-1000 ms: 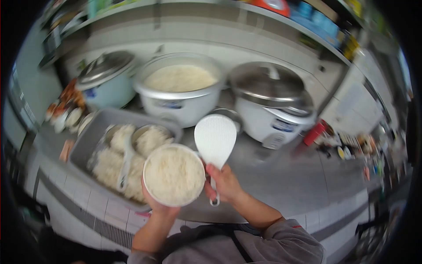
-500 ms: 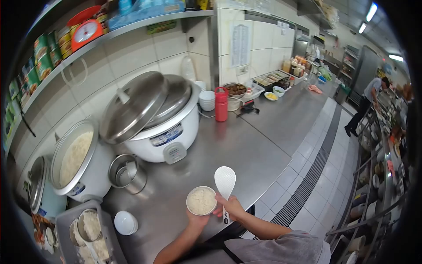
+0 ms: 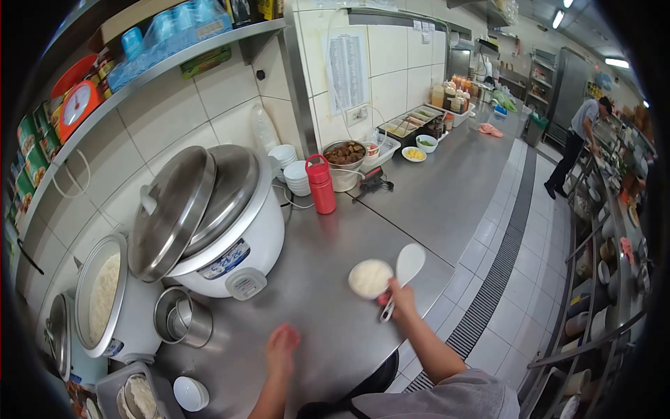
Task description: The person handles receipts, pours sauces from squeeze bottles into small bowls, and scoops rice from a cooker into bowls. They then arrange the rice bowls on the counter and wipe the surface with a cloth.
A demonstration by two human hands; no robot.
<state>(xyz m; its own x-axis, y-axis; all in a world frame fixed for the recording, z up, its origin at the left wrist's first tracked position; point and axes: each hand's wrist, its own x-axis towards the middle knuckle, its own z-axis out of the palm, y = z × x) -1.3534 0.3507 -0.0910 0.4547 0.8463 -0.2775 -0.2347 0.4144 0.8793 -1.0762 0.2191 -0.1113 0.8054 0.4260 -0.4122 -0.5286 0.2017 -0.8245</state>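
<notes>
A white bowl filled with rice point(image 3: 370, 278) is at the middle right, over the steel counter point(image 3: 314, 251). My right hand point(image 3: 400, 300) grips the handle of a white rice paddle point(image 3: 411, 262), its blade pointing up beside the bowl. The fingers of that hand are at the bowl's right edge; whether they also bear it is unclear. Away to the left, my left hand point(image 3: 283, 346) hovers over the counter, apart from the bowl, its fingers blurred. Left of it are a steel pot point(image 3: 199, 327) and an upturned white bowl point(image 3: 190, 394).
A large rice cooker point(image 3: 269, 241) with steel lids stands left; an open cooker of rice point(image 3: 105, 297) is beyond. A red bottle point(image 3: 322, 188), meat pot point(image 3: 345, 155) and condiment trays point(image 3: 412, 124) line the back. Another person point(image 3: 585, 133) stands far right.
My left hand has let go of the rice bowl and moved left. My right hand, the paddle and the bowl are farther right and forward. The camera view has shifted.
</notes>
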